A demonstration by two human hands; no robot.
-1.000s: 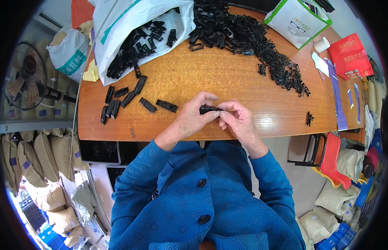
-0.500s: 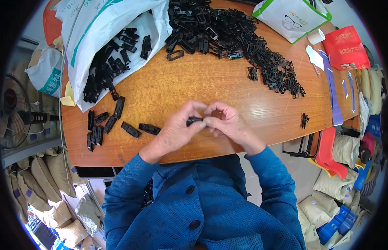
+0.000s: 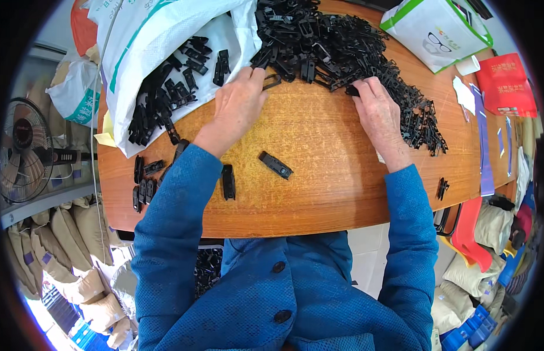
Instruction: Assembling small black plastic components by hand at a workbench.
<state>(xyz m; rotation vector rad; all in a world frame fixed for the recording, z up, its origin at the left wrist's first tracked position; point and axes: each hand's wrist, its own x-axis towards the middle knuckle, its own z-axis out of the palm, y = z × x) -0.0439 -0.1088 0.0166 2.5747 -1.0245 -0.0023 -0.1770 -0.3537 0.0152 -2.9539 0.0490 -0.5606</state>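
My left hand (image 3: 240,105) is at the near edge of a heap of black plastic parts (image 3: 319,44), its curled fingers on a thin rectangular black frame (image 3: 272,81). My right hand (image 3: 378,117) reaches to the heap's right portion, thumb and fingers closed on a small black plastic part (image 3: 352,90) that they mostly hide. Between my arms, a thick oblong black clip (image 3: 276,165) lies on the wooden table (image 3: 319,199). Another black clip (image 3: 228,182) rests by my left sleeve. Several more clips (image 3: 146,190) lie farther left, partly behind that forearm.
A white woven sack (image 3: 167,35) lies at the back left, its mouth holding many black clips. Smaller black parts (image 3: 424,128) trail down to the right. A white-green bag (image 3: 436,38), a red bag (image 3: 506,85) and purple strips (image 3: 482,140) are on the right. A fan (image 3: 23,143) stands left.
My hands were together near the table's front, around a black piece. Now they have parted and reached forward to the heap, and a clip lies on the table between my arms.
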